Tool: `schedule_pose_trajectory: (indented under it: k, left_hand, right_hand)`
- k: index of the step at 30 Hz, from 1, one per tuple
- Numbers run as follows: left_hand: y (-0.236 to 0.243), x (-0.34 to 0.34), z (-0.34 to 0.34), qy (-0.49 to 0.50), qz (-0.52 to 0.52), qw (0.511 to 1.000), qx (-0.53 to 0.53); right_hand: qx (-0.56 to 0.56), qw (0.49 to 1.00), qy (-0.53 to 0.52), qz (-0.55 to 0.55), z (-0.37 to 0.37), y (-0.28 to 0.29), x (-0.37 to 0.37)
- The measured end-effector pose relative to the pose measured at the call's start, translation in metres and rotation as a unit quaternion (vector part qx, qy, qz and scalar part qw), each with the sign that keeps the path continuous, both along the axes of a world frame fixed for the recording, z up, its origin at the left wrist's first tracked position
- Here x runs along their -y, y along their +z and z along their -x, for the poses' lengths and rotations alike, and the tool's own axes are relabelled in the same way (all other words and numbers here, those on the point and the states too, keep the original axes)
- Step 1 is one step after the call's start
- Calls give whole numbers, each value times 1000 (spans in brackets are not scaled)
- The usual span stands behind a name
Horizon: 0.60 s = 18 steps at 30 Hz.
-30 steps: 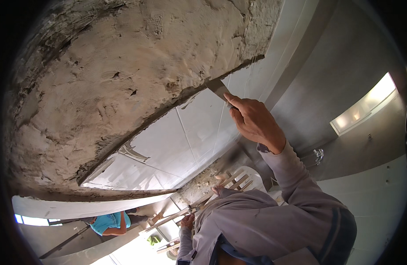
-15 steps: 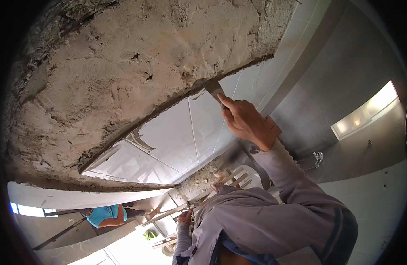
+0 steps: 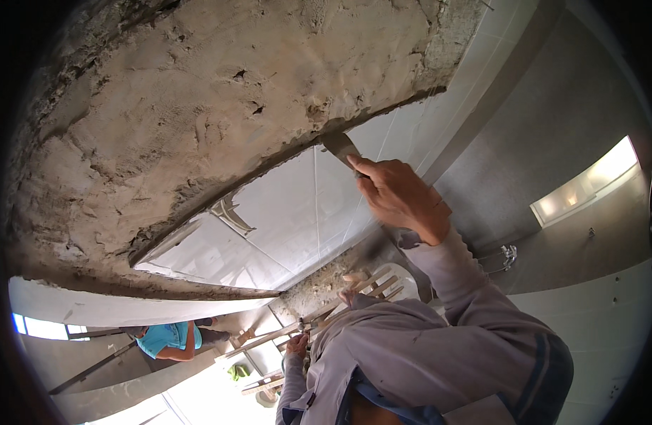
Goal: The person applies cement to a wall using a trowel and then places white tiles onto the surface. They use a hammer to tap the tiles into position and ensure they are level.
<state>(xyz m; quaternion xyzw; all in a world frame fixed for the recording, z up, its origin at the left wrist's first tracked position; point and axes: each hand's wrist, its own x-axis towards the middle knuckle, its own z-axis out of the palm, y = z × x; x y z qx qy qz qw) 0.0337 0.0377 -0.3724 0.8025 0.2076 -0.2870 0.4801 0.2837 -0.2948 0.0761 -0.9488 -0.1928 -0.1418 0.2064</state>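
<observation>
"Rough, lumpy plaster (image 3: 198,106) covers the upper part of the wall, and white tiles (image 3: 283,205) run along under it. What's that at the line between them?"

"Putty knife (image 3: 338,146). Its flat blade slants across the tiles, tip right at their upper edge, by the dark seam where the plaster begins."

"Who has hold of it?"

"It's in the worker's right hand (image 3: 400,198), fingers curled firmly round the handle, so most of the handle is hidden from me."

"And the left hand (image 3: 296,345)?"

"Low down and well apart from the knife, by some wooden bars. The fingers look bent, but it's small from where I stand; I can't tell whether they grip anything."

"Those tiles are streaky to the left of the blade."

"Yes, a curved grey smear (image 3: 232,214) sits near their upper edge, with fainter smudges farther left."

"What else is close by?"

"Wooden slats (image 3: 384,285) beyond the worker's greyish jacket (image 3: 411,354), and something green and cloth-like (image 3: 237,372) just left of that lower hand."

"I can see someone far off on the left, too."

"Another person in a turquoise shirt (image 3: 163,341), well away from the knife. Over on the right, a bright window (image 3: 588,180) stands in the dark grey wall (image 3: 496,142), with a shiny metal fitting (image 3: 509,256) lower down."
</observation>
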Motion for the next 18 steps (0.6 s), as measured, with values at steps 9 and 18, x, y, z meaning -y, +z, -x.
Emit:
schedule_pose_trajectory:
  k: [9,18]
  left_hand:
    - [1,-1,11,19,-15,1000,15]
    - [-3,-6,8,41,42,998,-25]
  right_hand:
    - [38,999,19,1,-4,1,-11]
    - [35,999,19,-26,-4,-9,-14]
